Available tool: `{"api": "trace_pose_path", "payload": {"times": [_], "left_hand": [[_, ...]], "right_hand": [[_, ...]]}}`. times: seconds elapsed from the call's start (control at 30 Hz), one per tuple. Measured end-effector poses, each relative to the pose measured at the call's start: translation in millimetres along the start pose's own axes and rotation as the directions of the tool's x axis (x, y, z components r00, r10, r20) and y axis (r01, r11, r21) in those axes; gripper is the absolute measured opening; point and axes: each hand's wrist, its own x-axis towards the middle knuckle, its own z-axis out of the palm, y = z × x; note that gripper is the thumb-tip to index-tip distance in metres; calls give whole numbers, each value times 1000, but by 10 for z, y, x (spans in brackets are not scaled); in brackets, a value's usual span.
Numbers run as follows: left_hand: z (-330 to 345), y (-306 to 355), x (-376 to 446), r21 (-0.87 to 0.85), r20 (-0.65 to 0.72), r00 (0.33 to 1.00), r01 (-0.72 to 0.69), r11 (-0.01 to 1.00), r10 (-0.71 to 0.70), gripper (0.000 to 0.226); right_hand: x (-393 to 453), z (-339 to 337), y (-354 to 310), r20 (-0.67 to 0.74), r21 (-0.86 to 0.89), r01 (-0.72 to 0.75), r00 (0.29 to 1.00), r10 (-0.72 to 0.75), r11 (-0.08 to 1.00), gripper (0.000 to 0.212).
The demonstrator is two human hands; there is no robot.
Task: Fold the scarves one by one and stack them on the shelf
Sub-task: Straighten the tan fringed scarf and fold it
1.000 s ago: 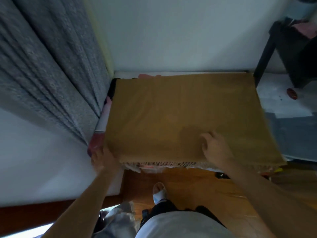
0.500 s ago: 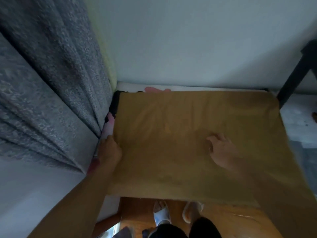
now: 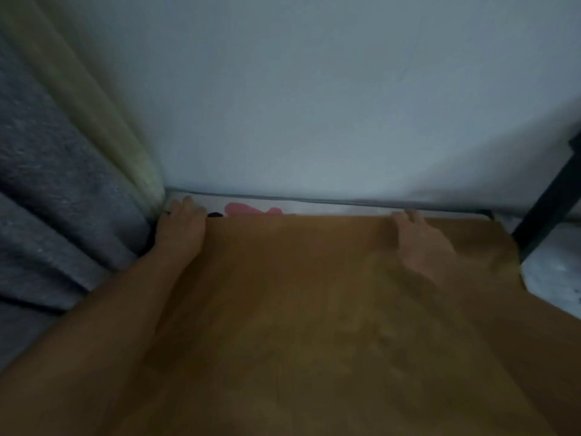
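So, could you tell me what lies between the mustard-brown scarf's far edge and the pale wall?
Head view: a strip of white fabric with a pink patch.

A flat mustard-brown woven scarf [image 3: 314, 309] fills the near and middle of the blurred head view, its far edge close to a pale grey-white wall [image 3: 314, 89]. The left hand [image 3: 180, 228] lies at the scarf's far left corner, fingers reaching forward. The right hand [image 3: 423, 243] rests flat near the far right corner. Past the far edge shows a white cloth with pink and black patches [image 3: 251, 209]. A grey textured curtain [image 3: 56, 199] hangs at left; a black post [image 3: 547, 202] stands at right.
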Motion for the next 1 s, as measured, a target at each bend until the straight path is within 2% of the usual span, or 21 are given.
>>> {"api": "trace_pose_path", "payload": {"times": [0.07, 0.13, 0.17, 0.23, 0.3, 0.37, 0.4, 0.43, 0.5, 0.57, 0.63, 0.7, 0.77, 0.8, 0.87, 0.9, 0.93, 1.0], "left_hand": [[11, -57, 114, -59, 25, 996, 91, 994, -90, 26], [10, -102, 210, -165, 129, 980, 169, 972, -149, 23], [2, -118, 262, -228, 243, 950, 254, 940, -198, 23], [-30, -112, 293, -316, 468, 840, 450, 835, -275, 20], [-103, -28, 254, -448, 620, 725, 642, 623, -301, 19], [-106, -24, 334, -572, 596, 729, 679, 460, -336, 26], [-110, -20, 406, -624, 565, 747, 664, 412, -350, 31], [-111, -19, 507, -660, 514, 776, 630, 409, -366, 32], [-78, -23, 742, -668, 360, 832, 545, 506, -421, 30], [-15, -7, 910, -605, 240, 853, 504, 616, -463, 34], [71, 113, 885, -559, 159, 870, 469, 684, -466, 53], [95, 382, 535, -562, 65, 885, 413, 716, -460, 75], [150, 657, -66, -606, -51, 944, 231, 761, -327, 80], [176, 812, -472, -582, -106, 970, 117, 805, -218, 76], [256, 1057, -1356, -463, -154, 988, -89, 882, 19, 68], [369, 1091, -1790, -391, -133, 985, -157, 907, 114, 66], [484, 1056, -2162, -329, -94, 980, -199, 923, 178, 66], [738, 754, -2592, -211, 1, 977, -208, 955, 213, 66]], "right_hand": [[263, -14, 242, 21, -14, -10, 1000, 11, 1000, 65], [420, 16, 452, 51, 1, -24, 998, 24, 1000, 61], [460, 40, 534, 57, 33, -47, 997, 45, 998, 58], [496, 79, 647, 64, 125, -114, 992, 107, 986, 48], [524, 95, 720, 79, 166, -152, 987, 141, 974, 35], [568, 92, 745, 92, 158, -180, 982, 167, 971, 25], [602, 80, 736, 86, 156, -203, 978, 192, 967, 25], [649, 74, 729, 68, 163, -226, 974, 217, 960, 26], [739, 69, 697, 6, 203, -259, 965, 264, 944, 30], [774, 43, 625, -63, 269, -263, 955, 289, 927, 37], [671, 48, 475, -117, 385, -257, 939, 323, 886, 42], [350, 150, 252, -276, 459, -176, 903, 328, 871, 50], [-173, 330, -58, -481, 400, -17, 847, 226, 916, 54], [-493, 468, -233, -520, 364, 43, 838, 165, 930, 52], [-1177, 746, -551, -466, 309, 124, 884, 37, 943, 46], [-1491, 886, -633, -406, 268, 151, 913, -30, 952, 46], [-1767, 1024, -626, -334, 227, 155, 940, -73, 961, 48], [-2139, 1231, -324, -233, 119, 51, 972, -22, 992, 57]]}}
